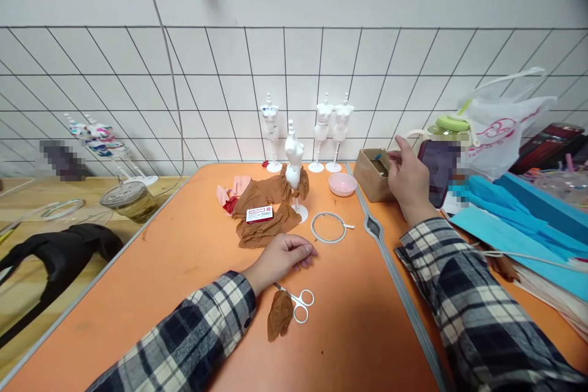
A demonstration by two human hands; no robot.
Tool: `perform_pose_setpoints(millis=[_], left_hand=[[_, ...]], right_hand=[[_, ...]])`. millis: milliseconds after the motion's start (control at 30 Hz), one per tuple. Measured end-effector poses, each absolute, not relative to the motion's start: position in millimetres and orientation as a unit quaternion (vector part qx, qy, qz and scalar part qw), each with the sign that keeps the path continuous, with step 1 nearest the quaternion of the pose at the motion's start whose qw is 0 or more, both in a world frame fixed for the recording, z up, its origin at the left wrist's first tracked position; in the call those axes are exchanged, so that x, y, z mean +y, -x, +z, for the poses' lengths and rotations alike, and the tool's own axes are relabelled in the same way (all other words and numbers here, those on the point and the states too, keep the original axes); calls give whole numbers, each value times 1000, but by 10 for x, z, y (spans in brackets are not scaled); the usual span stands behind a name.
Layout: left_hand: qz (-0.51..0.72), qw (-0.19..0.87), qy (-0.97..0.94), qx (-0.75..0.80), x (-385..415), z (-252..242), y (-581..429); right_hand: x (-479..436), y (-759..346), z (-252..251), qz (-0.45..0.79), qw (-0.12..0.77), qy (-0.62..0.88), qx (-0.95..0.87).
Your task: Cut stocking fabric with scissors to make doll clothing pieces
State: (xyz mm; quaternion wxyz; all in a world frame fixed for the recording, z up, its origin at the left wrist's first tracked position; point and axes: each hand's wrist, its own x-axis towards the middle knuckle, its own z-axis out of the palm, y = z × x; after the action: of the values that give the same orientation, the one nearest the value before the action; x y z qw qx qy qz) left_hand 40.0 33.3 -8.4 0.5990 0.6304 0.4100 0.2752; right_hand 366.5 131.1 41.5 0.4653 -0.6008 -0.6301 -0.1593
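Note:
My left hand (pixel 282 257) rests on the orange table (pixel 184 269) with its fingers loosely curled, holding nothing that I can see. Just below it lie small white-handled scissors (pixel 297 301) and a brown fabric scrap (pixel 279 316). A white wire ring (pixel 329 227) lies to its upper right, and a pile of brown stocking fabric (pixel 264 208) with a small red-and-white box (pixel 259 214) lies above it. My right hand (pixel 408 180) reaches into a small cardboard box (pixel 370 179), its fingers at the box's opening.
Several white miniature mannequins (pixel 294 162) stand at the back, one draped in brown fabric. A pink dish (pixel 342 184), a phone (pixel 438 170), a green-lidded bottle (pixel 452 124), a plastic bag (pixel 503 128) and blue paper sheets (pixel 519 214) sit right. A glass jar (pixel 128 201) and a black object (pixel 59 257) lie left.

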Motion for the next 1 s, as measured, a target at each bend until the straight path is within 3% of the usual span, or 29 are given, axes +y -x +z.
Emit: perform_pose_setpoints(millis=[100,367,567,700,800,867,1000], left_hand=[[273,601,-630,409,353,-92,-379],[288,605,-621,408,337,-85,-385],[286,619,-610,405,328,-66,-384],[293,639,-594,391,346,-63,-371],[330,651,-573,373,357,-63,-329],[372,631,-577,362,353,-32,-264],[393,486,-677,389,273,134,-53]], right_hand=[[1350,-3655,366,-147,450,603,-642],[1245,-3610,375,-97,552,571,-600],[1290,-3597,363,86,690,503,-513],[1117,-3339,380,182,712,490,-470],[711,-2878,259,163,664,467,-561],[376,-2552,128,184,581,439,-660],[-148,-2190,-62,221,391,393,-802]])
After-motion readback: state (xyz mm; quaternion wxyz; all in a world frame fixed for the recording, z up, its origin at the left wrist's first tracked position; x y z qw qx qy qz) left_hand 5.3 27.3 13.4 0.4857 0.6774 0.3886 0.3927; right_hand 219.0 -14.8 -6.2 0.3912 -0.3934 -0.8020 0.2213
